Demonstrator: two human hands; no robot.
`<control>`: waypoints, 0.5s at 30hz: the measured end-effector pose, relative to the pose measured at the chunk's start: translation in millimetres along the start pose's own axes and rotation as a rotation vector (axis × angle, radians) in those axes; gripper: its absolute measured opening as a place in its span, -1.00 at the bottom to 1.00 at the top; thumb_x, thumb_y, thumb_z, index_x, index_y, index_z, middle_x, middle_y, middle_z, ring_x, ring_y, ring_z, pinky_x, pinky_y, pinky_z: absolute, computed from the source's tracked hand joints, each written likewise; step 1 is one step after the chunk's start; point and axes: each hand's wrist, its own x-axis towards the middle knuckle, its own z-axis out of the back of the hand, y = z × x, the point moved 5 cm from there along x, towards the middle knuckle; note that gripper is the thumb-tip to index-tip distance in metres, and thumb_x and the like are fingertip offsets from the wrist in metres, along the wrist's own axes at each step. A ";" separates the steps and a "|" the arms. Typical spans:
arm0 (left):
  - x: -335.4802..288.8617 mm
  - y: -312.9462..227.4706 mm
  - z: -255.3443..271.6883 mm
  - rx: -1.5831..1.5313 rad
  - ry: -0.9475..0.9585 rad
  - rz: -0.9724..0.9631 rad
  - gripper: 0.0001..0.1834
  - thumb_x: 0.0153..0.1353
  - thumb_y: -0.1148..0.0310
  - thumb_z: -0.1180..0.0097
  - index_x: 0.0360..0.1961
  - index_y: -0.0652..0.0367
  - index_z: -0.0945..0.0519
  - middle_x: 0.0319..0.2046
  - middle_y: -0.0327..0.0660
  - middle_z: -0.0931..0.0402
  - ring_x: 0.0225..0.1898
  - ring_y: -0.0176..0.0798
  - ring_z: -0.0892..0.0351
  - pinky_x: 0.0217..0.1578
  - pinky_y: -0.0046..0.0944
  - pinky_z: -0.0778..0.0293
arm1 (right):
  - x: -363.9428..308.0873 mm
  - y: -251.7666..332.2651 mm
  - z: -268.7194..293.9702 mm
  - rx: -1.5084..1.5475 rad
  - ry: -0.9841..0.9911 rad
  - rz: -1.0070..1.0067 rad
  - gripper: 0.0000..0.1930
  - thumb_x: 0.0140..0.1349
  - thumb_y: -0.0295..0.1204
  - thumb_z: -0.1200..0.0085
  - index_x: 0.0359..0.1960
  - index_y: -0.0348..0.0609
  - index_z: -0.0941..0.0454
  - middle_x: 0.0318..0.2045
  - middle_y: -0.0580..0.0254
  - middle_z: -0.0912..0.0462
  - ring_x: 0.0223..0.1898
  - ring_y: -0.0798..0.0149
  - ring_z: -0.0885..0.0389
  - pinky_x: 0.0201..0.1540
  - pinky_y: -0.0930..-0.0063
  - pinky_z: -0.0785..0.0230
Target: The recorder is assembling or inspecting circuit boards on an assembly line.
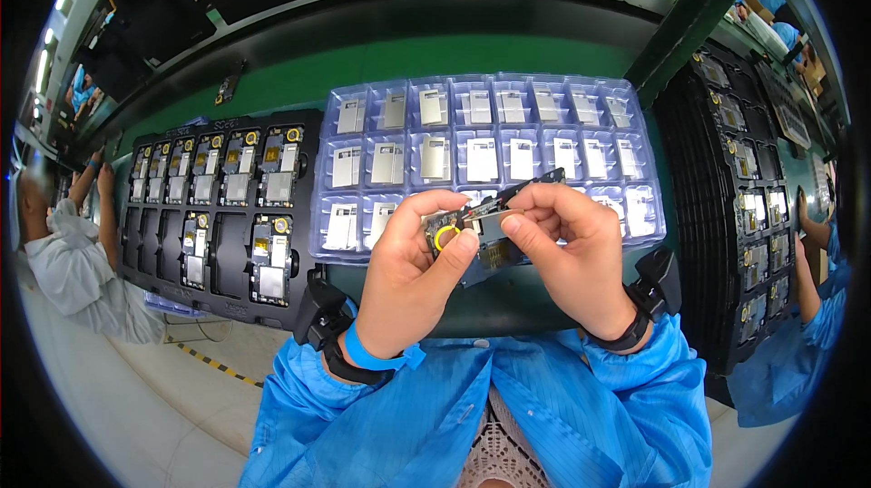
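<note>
In front of my chest, both hands hold a dark phone circuit board (495,257), tilted, with a yellow ring at its left end. My left hand (413,261) is closed on that end, thumb beside the ring. The fingers of my right hand (576,248) are closed round the other end. Its thumb presses at the edge of a flat silver metal shield cover (491,227) lying across the board. My fingers hide part of the board, and whether the cover is seated cannot be told. Just beyond my hands lies a clear plastic tray (319,216) of silver metal pieces.
On the left, a black tray (231,299) holds several circuit boards beside bare slots. Stacked black trays (694,307) with more boards stand right, near a green post (682,34). A lone board (230,82) lies on the green bench (281,84). Co-workers (68,261) sit on both sides.
</note>
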 end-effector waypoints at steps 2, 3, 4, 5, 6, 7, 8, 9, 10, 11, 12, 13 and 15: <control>-0.2 -1.0 -1.4 0.030 -0.024 -0.013 -0.67 0.15 0.55 0.05 -0.05 0.26 -0.25 -0.29 -0.25 -0.38 -0.34 -0.56 -0.33 -0.41 -0.57 -0.28 | -1.4 2.5 0.6 -0.022 -0.016 0.042 -0.90 -0.01 -0.61 -0.11 -0.41 -0.32 -0.50 -0.58 0.25 -0.53 -0.57 0.55 -0.47 -0.55 0.72 -0.31; -0.1 -1.7 -1.4 0.055 -0.053 -0.023 -0.68 0.15 0.54 0.04 -0.06 0.26 -0.27 -0.31 -0.26 -0.38 -0.36 -0.56 -0.32 -0.42 -0.57 -0.27 | -2.5 4.3 1.4 -0.076 -0.027 0.073 -0.90 -0.01 -0.61 -0.11 -0.41 -0.31 -0.51 -0.60 0.25 -0.51 -0.60 0.53 -0.45 -0.58 0.70 -0.29; 0.1 -2.8 -2.4 0.060 -0.061 -0.027 -0.71 0.15 0.54 0.04 -0.08 0.27 -0.28 -0.33 -0.26 -0.38 -0.37 -0.56 -0.31 -0.44 -0.56 -0.26 | -3.0 6.2 2.3 -0.129 -0.039 0.103 -0.90 -0.02 -0.60 -0.12 -0.42 -0.30 -0.51 -0.62 0.25 -0.50 -0.64 0.51 -0.43 -0.60 0.68 -0.27; -1.0 -2.3 -3.0 0.064 -0.057 -0.031 -0.71 0.15 0.54 0.04 -0.08 0.27 -0.28 -0.33 -0.26 -0.38 -0.37 -0.56 -0.31 -0.44 -0.56 -0.26 | -3.7 7.3 2.6 -0.128 -0.044 0.107 -0.90 -0.02 -0.60 -0.12 -0.42 -0.30 -0.51 -0.62 0.25 -0.50 -0.64 0.51 -0.43 -0.60 0.68 -0.27; -1.9 -1.1 -2.6 0.059 -0.065 -0.037 -0.72 0.15 0.54 0.03 -0.09 0.27 -0.29 -0.34 -0.26 -0.38 -0.38 -0.56 -0.31 -0.44 -0.56 -0.26 | -4.3 10.7 2.7 -0.174 -0.062 0.149 -0.90 -0.03 -0.59 -0.12 -0.42 -0.29 -0.52 -0.63 0.25 -0.48 -0.66 0.50 -0.41 -0.62 0.67 -0.25; -2.6 -0.5 -2.5 0.053 -0.072 -0.042 -0.73 0.15 0.54 0.03 -0.10 0.28 -0.29 -0.35 -0.27 -0.37 -0.38 -0.56 -0.30 -0.44 -0.56 -0.25 | -5.2 13.5 2.4 -0.220 -0.080 0.190 -0.89 -0.04 -0.58 -0.13 -0.42 -0.27 -0.52 -0.64 0.25 -0.47 -0.68 0.48 -0.39 -0.64 0.65 -0.24; -3.2 -1.3 -3.2 0.056 -0.067 -0.045 -0.73 0.15 0.54 0.03 -0.10 0.28 -0.29 -0.35 -0.27 -0.37 -0.38 -0.56 -0.30 -0.44 -0.56 -0.25 | -6.5 15.3 2.3 -0.241 -0.113 0.214 -0.87 -0.06 -0.57 -0.16 -0.43 -0.27 -0.51 -0.64 0.25 -0.48 -0.68 0.47 -0.40 -0.66 0.63 -0.24; -3.9 -2.9 -3.7 0.069 -0.071 -0.051 -0.73 0.15 0.54 0.03 -0.12 0.28 -0.30 -0.36 -0.27 -0.37 -0.39 -0.56 -0.30 -0.45 -0.56 -0.25 | -8.0 16.5 0.7 -0.240 -0.119 0.217 -0.87 -0.06 -0.57 -0.16 -0.43 -0.27 -0.51 -0.64 0.25 -0.48 -0.68 0.47 -0.40 -0.66 0.63 -0.24; -4.0 -3.9 -4.0 0.082 -0.075 -0.057 -0.74 0.15 0.55 0.03 -0.13 0.28 -0.30 -0.37 -0.28 -0.37 -0.40 -0.56 -0.29 -0.45 -0.56 -0.25 | -9.6 16.4 1.5 -0.209 -0.164 0.179 -0.87 -0.07 -0.56 -0.16 -0.44 -0.26 -0.51 -0.64 0.26 -0.48 -0.68 0.46 -0.41 -0.64 0.62 -0.25; -3.9 -3.2 -4.6 0.084 -0.072 -0.058 -0.74 0.15 0.55 0.03 -0.13 0.28 -0.30 -0.37 -0.28 -0.37 -0.40 -0.56 -0.29 -0.45 -0.56 -0.25 | -10.5 15.8 3.1 -0.177 -0.207 0.141 -0.87 -0.08 -0.56 -0.16 -0.45 -0.24 -0.50 -0.65 0.27 -0.48 -0.67 0.45 -0.42 -0.63 0.61 -0.27; -3.5 -3.1 -4.9 0.093 -0.083 -0.089 -0.75 0.15 0.55 0.03 -0.13 0.28 -0.30 -0.38 -0.28 -0.36 -0.40 -0.56 -0.29 -0.45 -0.56 -0.25 | -10.2 15.8 4.6 -0.176 -0.210 0.142 -0.87 -0.08 -0.56 -0.16 -0.45 -0.24 -0.50 -0.65 0.27 -0.48 -0.67 0.45 -0.42 -0.63 0.61 -0.27; -3.3 -3.9 -4.8 0.101 -0.094 -0.121 -0.75 0.14 0.55 0.02 -0.14 0.27 -0.30 -0.39 -0.29 -0.36 -0.41 -0.56 -0.29 -0.45 -0.56 -0.25 | -9.9 18.2 5.0 -0.252 -0.185 0.195 -0.87 -0.08 -0.56 -0.17 -0.46 -0.24 -0.50 -0.62 0.26 -0.47 -0.64 0.43 -0.43 -0.59 0.59 -0.29; -2.4 -4.4 -5.5 0.088 -0.080 -0.126 -0.76 0.14 0.56 0.03 -0.14 0.27 -0.30 -0.38 -0.28 -0.36 -0.40 -0.56 -0.29 -0.45 -0.56 -0.24 | -8.7 20.7 5.7 -0.328 -0.164 0.244 -0.87 -0.09 -0.56 -0.18 -0.46 -0.23 -0.50 -0.60 0.25 -0.47 -0.61 0.40 -0.44 -0.56 0.58 -0.31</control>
